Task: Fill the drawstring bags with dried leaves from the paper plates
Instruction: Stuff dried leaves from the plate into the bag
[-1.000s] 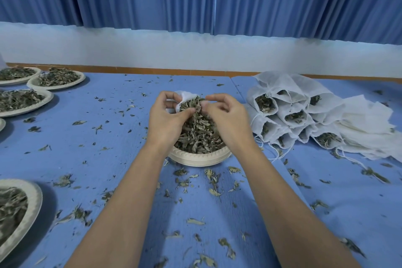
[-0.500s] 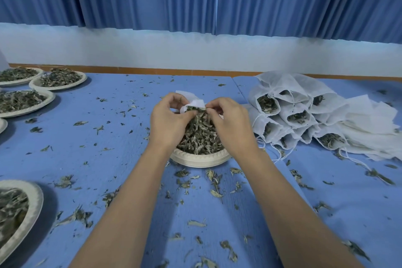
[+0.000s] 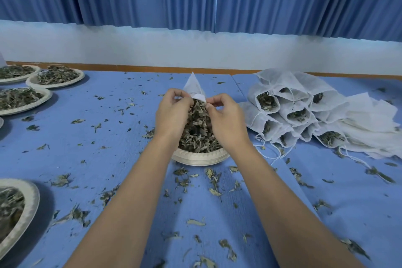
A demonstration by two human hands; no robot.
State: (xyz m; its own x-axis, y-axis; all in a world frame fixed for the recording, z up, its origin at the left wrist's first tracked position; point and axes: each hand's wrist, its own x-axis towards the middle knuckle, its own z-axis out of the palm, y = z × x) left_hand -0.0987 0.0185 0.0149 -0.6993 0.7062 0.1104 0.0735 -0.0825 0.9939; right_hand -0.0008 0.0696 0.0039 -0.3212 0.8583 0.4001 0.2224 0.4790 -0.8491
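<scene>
No text, label, brand, number or sign can be read anywhere. The white bag (image 3: pixel 192 85), the bag pile (image 3: pixel 304 95), the plates (image 3: pixel 200 159) and the blue tabletop (image 3: pixel 108 137) all show plain surfaces without any writing.
</scene>
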